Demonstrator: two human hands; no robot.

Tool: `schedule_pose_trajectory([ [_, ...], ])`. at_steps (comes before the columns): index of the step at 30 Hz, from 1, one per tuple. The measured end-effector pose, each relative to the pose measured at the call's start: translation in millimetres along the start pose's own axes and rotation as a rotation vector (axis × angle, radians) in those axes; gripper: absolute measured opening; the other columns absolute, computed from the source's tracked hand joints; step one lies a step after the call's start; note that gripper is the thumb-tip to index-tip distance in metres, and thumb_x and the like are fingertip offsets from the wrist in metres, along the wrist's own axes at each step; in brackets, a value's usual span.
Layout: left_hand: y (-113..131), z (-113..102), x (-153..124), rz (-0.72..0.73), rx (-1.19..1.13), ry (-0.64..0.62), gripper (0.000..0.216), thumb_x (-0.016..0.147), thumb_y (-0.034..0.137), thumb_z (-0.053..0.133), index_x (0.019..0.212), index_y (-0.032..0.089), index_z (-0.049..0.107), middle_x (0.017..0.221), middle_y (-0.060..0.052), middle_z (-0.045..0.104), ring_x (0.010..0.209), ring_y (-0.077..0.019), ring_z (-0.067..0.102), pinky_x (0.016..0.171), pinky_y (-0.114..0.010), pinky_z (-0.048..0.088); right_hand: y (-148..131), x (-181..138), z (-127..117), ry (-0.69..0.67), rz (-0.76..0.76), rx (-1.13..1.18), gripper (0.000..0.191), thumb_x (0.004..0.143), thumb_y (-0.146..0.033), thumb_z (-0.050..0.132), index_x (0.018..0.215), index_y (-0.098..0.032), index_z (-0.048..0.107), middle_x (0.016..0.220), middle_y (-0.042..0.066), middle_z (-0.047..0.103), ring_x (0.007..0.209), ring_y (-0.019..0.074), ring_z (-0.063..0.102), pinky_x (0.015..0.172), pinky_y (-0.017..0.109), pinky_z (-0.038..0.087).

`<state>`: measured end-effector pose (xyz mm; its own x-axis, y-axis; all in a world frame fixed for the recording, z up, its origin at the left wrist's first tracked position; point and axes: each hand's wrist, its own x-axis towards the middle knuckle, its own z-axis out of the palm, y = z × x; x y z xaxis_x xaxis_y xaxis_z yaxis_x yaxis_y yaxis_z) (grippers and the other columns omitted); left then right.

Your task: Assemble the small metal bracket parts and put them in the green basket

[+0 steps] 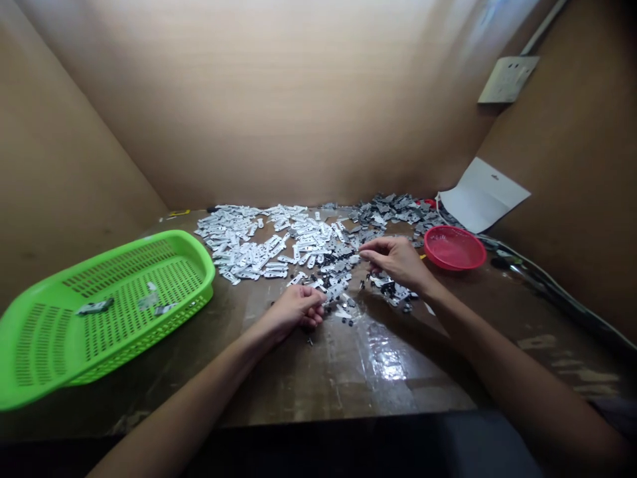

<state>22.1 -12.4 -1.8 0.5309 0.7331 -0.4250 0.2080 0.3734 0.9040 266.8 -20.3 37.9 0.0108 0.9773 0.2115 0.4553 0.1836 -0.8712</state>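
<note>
My left hand (300, 307) is low over the table at the near edge of the heaps, fingers curled in and thumb pressed to the forefinger. Whatever it pinches is too small to make out. Farther right, my right hand (393, 257) hovers above the parts with thumb and forefinger brought together; what lies between the tips is unclear. Beneath and between both hands are grey flat parts (338, 273) mixed with small black pieces (387, 285). Behind them spreads a heap of white flat slotted parts (249, 255), and dark grey parts (393, 211) lie at the back right.
A green perforated basket (206, 285) with a few small parts in it stands at the left. To the right are a red bowl (455, 249), a white card (485, 196) and cables (557, 285). Wooden panels (298, 106) enclose the table; a socket (508, 79) is on the right wall.
</note>
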Motion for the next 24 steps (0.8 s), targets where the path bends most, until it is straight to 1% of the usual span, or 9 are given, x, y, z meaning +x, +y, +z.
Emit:
schedule_pose_trajectory([
  [2,-0.1,-0.2,-0.1,0.001,-0.001,-0.01,0.026,0.071,0.037,0.065,0.076,0.013,0.056,0.062,0.0,0.059,0.047,-0.0054,0.053,0.045,-0.015,0.042,-2.7,-1.3,0.2,0.003,-0.01,-0.01,0.027,0.073,-0.037,0.063,0.086,-0.015,0.069,0.069,0.005,0.066,0.054,0.0136,0.059,0.05,0.024,0.047],
  [4,0.1,-0.3,-0.5,-0.001,-0.002,-0.013,0.026,0.072,0.037,0.065,0.077,0.013,0.056,0.061,0.0,0.059,0.046,-0.0051,0.053,0.044,-0.015,0.042,-4.8,-1.7,0.2,-0.02,-0.007,0.031,0.026,0.072,-0.035,0.065,0.086,-0.014,0.07,0.071,0.005,0.066,0.057,0.0129,0.059,0.053,0.024,0.048],
  [7,0.7,0.0,-1.3,-0.006,0.001,-0.005,0.026,0.072,0.037,0.065,0.077,0.013,0.056,0.061,0.0,0.059,0.045,-0.0048,0.052,0.043,-0.015,0.041,-6.8,-1.7,0.6,-0.075,0.062,0.199,0.031,0.07,-0.034,0.067,0.095,-0.015,0.068,0.079,0.005,0.067,0.064,0.0125,0.06,0.062,0.027,0.051],
  [9,1.0,0.1,-1.6,-0.006,0.004,-0.005,0.027,0.072,0.037,0.065,0.078,0.012,0.057,0.061,0.0,0.06,0.045,-0.0048,0.052,0.043,-0.015,0.04,-7.0,-1.9,1.0,-0.065,0.1,0.296,0.036,0.067,-0.034,0.07,0.097,-0.015,0.066,0.078,0.005,0.067,0.064,0.0127,0.06,0.062,0.027,0.051],
  [12,1.2,0.0,-1.8,-0.007,0.0,-0.012,0.026,0.072,0.037,0.065,0.076,0.012,0.057,0.06,0.0,0.06,0.044,-0.0046,0.052,0.043,-0.015,0.04,-6.0,-3.0,3.0,-0.048,0.121,0.393,0.032,0.061,-0.034,0.075,0.084,-0.013,0.065,0.07,0.005,0.066,0.06,0.0124,0.06,0.057,0.024,0.048],
  [14,1.1,0.0,-1.9,-0.007,-0.004,-0.014,0.026,0.073,0.037,0.064,0.076,0.012,0.057,0.061,0.0,0.059,0.044,-0.0045,0.052,0.043,-0.015,0.04,-5.6,-4.6,6.9,-0.08,0.143,0.436,0.03,0.061,-0.035,0.076,0.078,-0.013,0.064,0.068,0.004,0.065,0.059,0.012,0.06,0.056,0.024,0.048],
  [18,0.6,0.0,-1.9,-0.005,-0.008,-0.023,0.027,0.073,0.038,0.064,0.077,0.012,0.057,0.061,0.0,0.059,0.045,-0.0048,0.052,0.043,-0.014,0.04,-7.6,-10.2,20.3,-0.158,0.151,0.421,0.029,0.064,-0.035,0.073,0.079,-0.012,0.064,0.063,0.003,0.063,0.055,0.0108,0.058,0.054,0.023,0.046],
  [21,0.0,0.0,-2.1,0.0,-0.011,-0.029,0.027,0.073,0.038,0.064,0.076,0.012,0.057,0.061,-0.001,0.06,0.045,-0.0049,0.052,0.043,-0.015,0.04,-9.4,-14.2,31.1,-0.161,0.108,0.375,0.027,0.066,-0.036,0.071,0.077,-0.012,0.064,0.06,0.002,0.062,0.05,0.0094,0.054,0.051,0.023,0.045],
  [24,0.3,0.3,-2.5,0.002,-0.009,-0.03,0.027,0.073,0.038,0.064,0.075,0.012,0.057,0.06,-0.001,0.06,0.045,-0.0054,0.053,0.043,-0.015,0.04,-8.3,-16.1,38.4,-0.144,0.096,0.293,0.025,0.066,-0.036,0.069,0.074,-0.012,0.064,0.06,0.002,0.062,0.051,0.0106,0.055,0.05,0.023,0.045],
])
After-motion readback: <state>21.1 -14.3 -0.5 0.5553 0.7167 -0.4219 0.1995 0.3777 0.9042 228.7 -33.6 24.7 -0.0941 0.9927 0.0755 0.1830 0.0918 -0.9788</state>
